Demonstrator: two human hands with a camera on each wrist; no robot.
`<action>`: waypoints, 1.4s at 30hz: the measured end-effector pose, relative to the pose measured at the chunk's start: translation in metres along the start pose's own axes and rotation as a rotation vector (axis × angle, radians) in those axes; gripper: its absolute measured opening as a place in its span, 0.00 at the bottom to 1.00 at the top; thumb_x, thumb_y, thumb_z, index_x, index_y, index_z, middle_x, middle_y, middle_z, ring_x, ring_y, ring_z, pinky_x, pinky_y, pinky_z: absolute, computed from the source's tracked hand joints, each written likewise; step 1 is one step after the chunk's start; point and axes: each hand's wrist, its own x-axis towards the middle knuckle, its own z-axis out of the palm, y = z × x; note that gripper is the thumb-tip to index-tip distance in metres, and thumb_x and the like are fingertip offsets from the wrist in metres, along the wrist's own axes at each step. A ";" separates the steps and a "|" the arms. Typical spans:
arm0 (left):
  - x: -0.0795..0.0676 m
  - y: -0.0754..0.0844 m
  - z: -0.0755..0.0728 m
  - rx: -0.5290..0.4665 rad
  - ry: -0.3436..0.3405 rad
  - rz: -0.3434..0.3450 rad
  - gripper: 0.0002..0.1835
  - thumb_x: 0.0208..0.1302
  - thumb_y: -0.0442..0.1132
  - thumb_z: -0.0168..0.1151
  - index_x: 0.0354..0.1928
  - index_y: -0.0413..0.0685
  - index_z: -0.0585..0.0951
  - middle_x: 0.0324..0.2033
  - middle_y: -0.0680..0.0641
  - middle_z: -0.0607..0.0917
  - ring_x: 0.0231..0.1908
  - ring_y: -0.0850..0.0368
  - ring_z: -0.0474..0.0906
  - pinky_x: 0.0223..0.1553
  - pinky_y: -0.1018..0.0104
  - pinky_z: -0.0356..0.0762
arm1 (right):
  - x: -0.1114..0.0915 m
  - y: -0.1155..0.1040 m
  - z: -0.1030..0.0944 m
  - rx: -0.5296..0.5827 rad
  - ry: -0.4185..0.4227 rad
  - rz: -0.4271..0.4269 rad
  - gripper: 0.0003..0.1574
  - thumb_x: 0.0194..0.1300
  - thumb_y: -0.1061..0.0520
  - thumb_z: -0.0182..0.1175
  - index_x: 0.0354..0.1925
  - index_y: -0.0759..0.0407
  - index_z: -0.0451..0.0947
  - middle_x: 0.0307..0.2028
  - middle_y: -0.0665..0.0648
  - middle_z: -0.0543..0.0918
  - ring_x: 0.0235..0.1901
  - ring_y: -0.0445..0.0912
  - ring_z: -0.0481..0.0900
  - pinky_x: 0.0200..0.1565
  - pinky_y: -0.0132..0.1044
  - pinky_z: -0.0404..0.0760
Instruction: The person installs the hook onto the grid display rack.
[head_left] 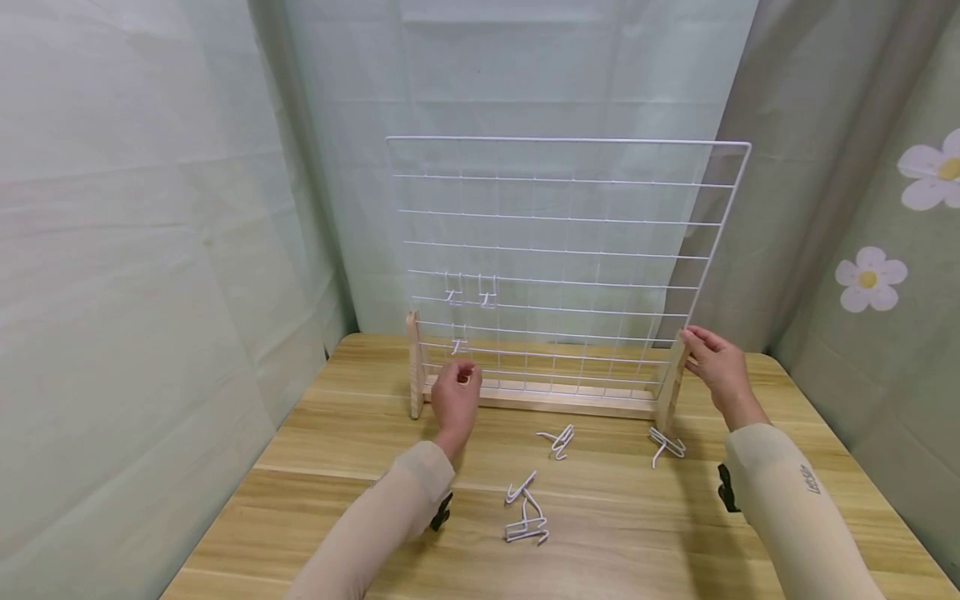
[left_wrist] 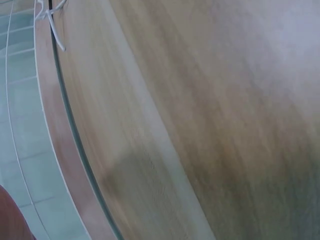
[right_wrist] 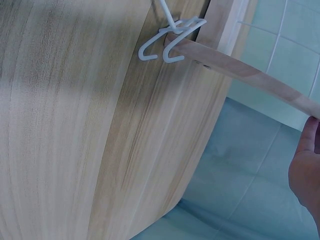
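A white wire grid panel [head_left: 570, 220] stands upright in a wooden base with two end posts. My right hand [head_left: 718, 367] pinches the top of the right wooden post [head_left: 670, 383]; in the right wrist view its fingers [right_wrist: 306, 137] meet the end of that post. My left hand [head_left: 456, 398], fingers loosely curled, is in front of the grid's lower left, just under a white double-wire hook [head_left: 458, 345] on the grid. Nothing shows in its grasp. Two more hooks, a left one [head_left: 452, 296] and a right one [head_left: 487, 299], hang higher up.
Loose white hooks lie on the wooden table [head_left: 600, 517]: one in front of the base [head_left: 558, 441], one by the right post [head_left: 666, 445], and a tangled pair [head_left: 527, 515] nearer me. Pale curtains [head_left: 172, 250] surround the table at the back and sides.
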 end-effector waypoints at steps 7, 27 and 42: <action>-0.009 0.005 0.005 -0.051 -0.096 -0.011 0.05 0.61 0.36 0.70 0.36 0.42 0.84 0.33 0.47 0.83 0.37 0.50 0.78 0.39 0.59 0.76 | -0.001 0.000 -0.001 0.017 0.002 -0.003 0.39 0.70 0.40 0.57 0.67 0.65 0.68 0.43 0.37 0.77 0.50 0.37 0.75 0.52 0.33 0.77; -0.029 0.008 0.019 -0.085 -0.518 -0.004 0.09 0.61 0.34 0.70 0.42 0.38 0.84 0.35 0.49 0.84 0.40 0.54 0.78 0.43 0.63 0.77 | 0.000 0.001 0.000 0.026 0.014 0.003 0.39 0.69 0.40 0.58 0.67 0.64 0.69 0.42 0.38 0.77 0.49 0.37 0.75 0.49 0.30 0.78; -0.033 0.009 0.028 -0.068 -0.792 0.056 0.09 0.63 0.32 0.68 0.44 0.38 0.84 0.39 0.48 0.85 0.42 0.55 0.78 0.47 0.62 0.77 | 0.000 0.001 0.001 0.019 0.023 0.007 0.40 0.69 0.40 0.58 0.67 0.65 0.69 0.44 0.39 0.77 0.50 0.38 0.75 0.54 0.37 0.77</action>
